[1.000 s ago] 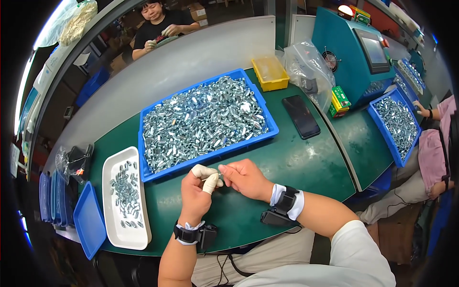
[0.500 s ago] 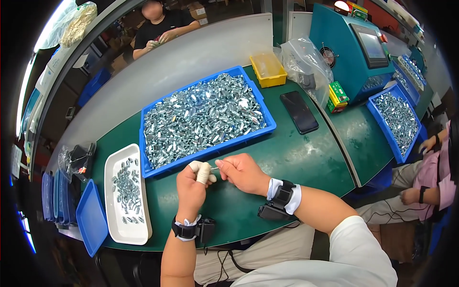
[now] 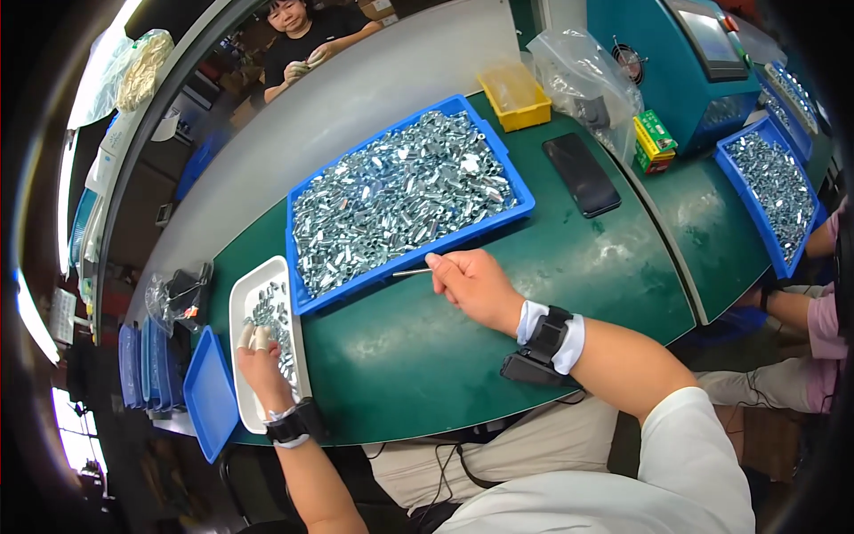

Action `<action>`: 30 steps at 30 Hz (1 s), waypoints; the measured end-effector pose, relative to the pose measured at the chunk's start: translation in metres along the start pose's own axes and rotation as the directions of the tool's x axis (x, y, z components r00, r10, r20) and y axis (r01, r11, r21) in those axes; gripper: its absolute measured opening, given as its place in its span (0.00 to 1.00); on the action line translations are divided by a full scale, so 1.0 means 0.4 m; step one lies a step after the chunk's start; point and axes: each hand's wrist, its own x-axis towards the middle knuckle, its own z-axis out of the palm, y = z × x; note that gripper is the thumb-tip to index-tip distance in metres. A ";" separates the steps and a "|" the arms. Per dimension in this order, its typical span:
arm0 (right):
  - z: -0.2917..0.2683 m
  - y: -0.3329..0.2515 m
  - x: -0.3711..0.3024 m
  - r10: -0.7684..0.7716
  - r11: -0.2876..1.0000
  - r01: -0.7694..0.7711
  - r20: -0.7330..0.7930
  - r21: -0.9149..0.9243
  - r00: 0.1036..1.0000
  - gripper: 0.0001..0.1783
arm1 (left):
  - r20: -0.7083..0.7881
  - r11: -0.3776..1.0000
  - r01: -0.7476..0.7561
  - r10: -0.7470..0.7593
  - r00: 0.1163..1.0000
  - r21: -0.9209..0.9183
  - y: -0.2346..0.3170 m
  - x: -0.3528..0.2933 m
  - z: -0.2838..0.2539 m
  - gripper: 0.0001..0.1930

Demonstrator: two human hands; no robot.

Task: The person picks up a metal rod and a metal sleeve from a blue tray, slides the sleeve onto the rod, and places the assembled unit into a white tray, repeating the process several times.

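My right hand (image 3: 474,287) is closed round one end of a thin metal rod (image 3: 410,272), which points left near the front edge of the large blue tray. This blue tray (image 3: 418,255) is heaped with small shiny metal sleeve-like parts (image 3: 400,191). At the left, my left hand (image 3: 259,363) is over the white tray (image 3: 298,360), its fingers a little apart and pale covers on some fingertips. Nothing shows between those fingers. Loose metal parts (image 3: 271,307) lie in the white tray, some hidden under the hand.
An empty-looking blue tray (image 3: 210,396) leans beside the white one. Behind are a yellow bin (image 3: 516,98), a clear plastic bag (image 3: 578,76), a phone (image 3: 582,174) and a small box (image 3: 654,142). A teal machine (image 3: 663,80) stands right; co-workers sit across and at right.
My left hand has left the rod's tip and moved left to the white tray. My right hand keeps the rod, now more exposed. The view has shifted.
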 end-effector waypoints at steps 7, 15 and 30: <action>-0.001 -0.016 -0.006 -0.021 0.999 0.021 0.006 -0.040 1.000 0.25 | 0.512 0.952 -0.289 0.198 0.836 0.103 0.093 -0.128 0.276 0.14; 0.000 -0.016 -0.003 0.030 0.996 -0.026 -0.037 0.088 0.999 0.27 | 0.695 0.651 -0.712 0.383 0.609 0.265 0.097 -0.094 0.533 0.12; -0.008 -0.025 -0.006 0.060 0.995 -0.060 -0.006 0.082 0.998 0.25 | 0.711 0.820 0.411 -0.008 0.704 -0.398 0.042 -0.168 0.333 0.08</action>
